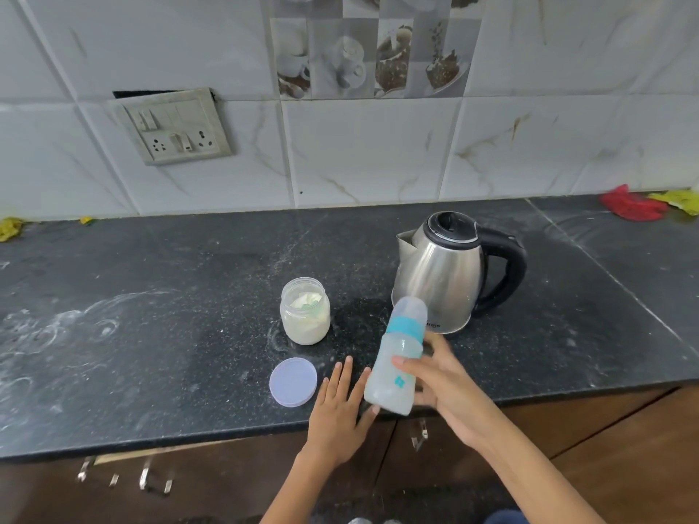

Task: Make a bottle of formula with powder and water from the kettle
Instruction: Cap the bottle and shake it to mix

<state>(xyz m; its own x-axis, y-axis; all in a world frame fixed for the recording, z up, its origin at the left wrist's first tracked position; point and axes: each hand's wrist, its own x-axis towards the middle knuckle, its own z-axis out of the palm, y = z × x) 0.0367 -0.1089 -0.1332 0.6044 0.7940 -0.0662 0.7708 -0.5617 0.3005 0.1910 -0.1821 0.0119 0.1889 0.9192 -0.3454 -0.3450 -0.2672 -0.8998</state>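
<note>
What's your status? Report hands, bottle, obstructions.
Right hand grips capped bottle, tilted. Left hand open, thumb under its base. Powder jar open, lid beside. Nothing blocking.

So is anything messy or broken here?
Yes. White powdery smears streak the dark counter, mostly at the left. The switch plate on the wall hangs crooked, with a dark gap above it. The powder jar stands open, its lid lying beside it.
</note>
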